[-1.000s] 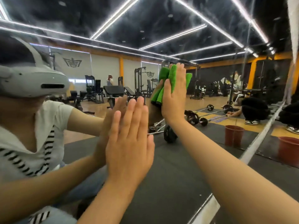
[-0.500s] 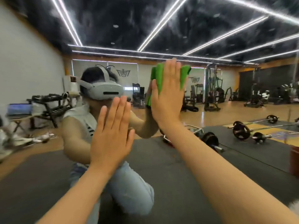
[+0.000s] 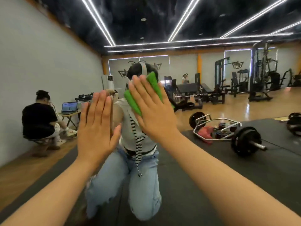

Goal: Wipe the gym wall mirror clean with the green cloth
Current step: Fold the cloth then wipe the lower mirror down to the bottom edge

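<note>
Cloth [image 3: 154, 85], green, folded; pressed to mirror [image 3: 211, 173] under flat right hand [image 3: 154, 116], fingers straight. Left hand [image 3: 97, 129] flat on mirror alongside; fingers straight, together.

The right hand [image 3: 153, 111] has swept left across the mirror [image 3: 48, 54] and now leans left instead of standing upright. The green cloth [image 3: 154, 84] under its flat fingers [image 3: 138, 88] has tilted with it and now covers the reflected head, which was uncovered half a second ago. The left hand [image 3: 97, 128] has shifted left as well, and its fingers have closed together. The view has swung left: a seated person [image 3: 39, 118] and a laptop [image 3: 69, 107] have entered the reflection, and the red buckets have left it.
</note>
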Available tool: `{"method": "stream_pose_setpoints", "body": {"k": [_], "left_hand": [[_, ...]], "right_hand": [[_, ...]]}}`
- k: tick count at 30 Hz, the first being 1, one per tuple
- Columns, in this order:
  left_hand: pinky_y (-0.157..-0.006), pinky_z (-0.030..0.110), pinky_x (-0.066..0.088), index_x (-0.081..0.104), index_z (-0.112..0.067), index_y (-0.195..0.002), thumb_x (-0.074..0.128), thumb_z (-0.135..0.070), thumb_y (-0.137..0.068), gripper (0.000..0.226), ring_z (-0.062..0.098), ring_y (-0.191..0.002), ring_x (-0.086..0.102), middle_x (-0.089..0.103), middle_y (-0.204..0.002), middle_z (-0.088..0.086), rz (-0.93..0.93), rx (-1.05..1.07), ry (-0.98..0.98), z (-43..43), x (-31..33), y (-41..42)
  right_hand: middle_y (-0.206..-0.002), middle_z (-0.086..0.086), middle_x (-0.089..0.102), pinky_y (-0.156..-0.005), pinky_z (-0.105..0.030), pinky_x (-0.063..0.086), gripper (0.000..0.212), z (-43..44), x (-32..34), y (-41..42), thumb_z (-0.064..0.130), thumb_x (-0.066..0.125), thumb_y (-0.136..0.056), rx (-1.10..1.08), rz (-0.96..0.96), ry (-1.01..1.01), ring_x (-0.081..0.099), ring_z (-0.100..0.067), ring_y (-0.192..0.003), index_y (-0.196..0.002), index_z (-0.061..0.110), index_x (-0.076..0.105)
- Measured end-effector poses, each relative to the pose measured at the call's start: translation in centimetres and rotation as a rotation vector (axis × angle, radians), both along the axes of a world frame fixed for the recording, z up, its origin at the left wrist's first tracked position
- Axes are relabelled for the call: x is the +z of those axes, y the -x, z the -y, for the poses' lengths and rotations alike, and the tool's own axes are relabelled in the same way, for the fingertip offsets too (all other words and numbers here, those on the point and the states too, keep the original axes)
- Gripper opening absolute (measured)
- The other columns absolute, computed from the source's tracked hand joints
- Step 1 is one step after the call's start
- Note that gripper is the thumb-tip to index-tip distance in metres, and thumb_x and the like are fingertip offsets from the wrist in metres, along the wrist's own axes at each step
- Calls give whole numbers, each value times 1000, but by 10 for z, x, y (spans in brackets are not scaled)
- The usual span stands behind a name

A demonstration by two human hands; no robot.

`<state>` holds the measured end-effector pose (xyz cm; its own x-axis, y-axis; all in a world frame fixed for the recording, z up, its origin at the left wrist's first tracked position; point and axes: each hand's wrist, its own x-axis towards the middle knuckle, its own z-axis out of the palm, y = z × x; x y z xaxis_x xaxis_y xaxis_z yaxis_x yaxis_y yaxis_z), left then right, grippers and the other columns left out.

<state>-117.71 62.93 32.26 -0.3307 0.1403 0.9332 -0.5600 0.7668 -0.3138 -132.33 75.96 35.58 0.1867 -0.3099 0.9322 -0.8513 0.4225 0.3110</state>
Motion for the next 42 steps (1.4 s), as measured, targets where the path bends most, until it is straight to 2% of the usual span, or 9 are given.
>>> {"method": "stream_pose_setpoints", "body": {"k": [3,8,12,15,21,28,33,39,42], "left_hand": [[-126,46,5,13,2,-157,31,-40,-99,74,33,-153,12,16,-164,23,-12,9,7,-1,1,0],[-125,49,8,13,2,-157,30,-41,-99,73,33,-153,12,15,-164,23,-4,37,1,0,1,0],[-125,52,10,16,3,-157,27,-40,-101,71,33,-154,11,15,-164,23,6,10,0,2,0,0],[-125,52,10,15,3,-157,25,-37,-100,70,34,-154,11,14,-165,23,15,-11,-11,3,0,-1],[-125,50,9,16,2,-157,25,-33,-99,68,35,-153,13,15,-164,23,12,-18,-39,-1,0,-2],[-125,53,11,17,3,-156,26,-32,-99,68,36,-153,13,17,-164,24,8,-43,-30,1,1,-1],[-125,52,10,20,3,-156,30,-31,-97,68,36,-153,15,19,-163,23,-6,-61,-37,0,1,-1],[-125,52,11,21,3,-156,27,-32,-99,67,36,-152,17,20,-163,23,-15,-71,-34,0,1,1],[-125,51,10,20,2,-156,29,-32,-98,68,35,-153,16,19,-164,22,-17,-62,-36,0,0,1]], "right_hand": [[-161,-9,32,-123,-47,15,55,-36,-2,39,30,43,-102,-29,-88,-52,30,-25,-149,-154,11,35],[-165,-9,18,-125,-46,3,60,-28,8,24,36,32,-104,17,352,291,14,-22,-153,-158,12,21],[-162,-8,27,-125,-47,6,64,11,-59,-19,28,54,-97,91,39,-2,20,-23,-151,-155,12,31],[-164,-1,13,-124,-44,0,72,-15,-79,16,28,51,-95,-13,-88,-116,6,-15,-152,-157,18,17],[-164,-9,21,-124,-46,-2,60,-13,-59,-2,31,36,-101,28,399,300,15,-23,-152,-156,10,24],[-162,-3,21,-124,-45,6,66,4,-123,-11,23,49,-95,38,69,-32,15,-15,-151,-156,16,25],[-163,-12,22,-123,-50,3,62,-1,-78,-12,27,39,-99,53,441,338,13,-23,-152,-156,8,24],[-162,-4,24,-125,-44,4,62,11,-137,-24,25,46,-97,71,75,-36,19,-16,-151,-156,15,26],[-161,-6,28,-124,-45,4,66,-26,-135,13,24,44,-94,13,137,9,12,-14,-153,-156,16,24]]}}
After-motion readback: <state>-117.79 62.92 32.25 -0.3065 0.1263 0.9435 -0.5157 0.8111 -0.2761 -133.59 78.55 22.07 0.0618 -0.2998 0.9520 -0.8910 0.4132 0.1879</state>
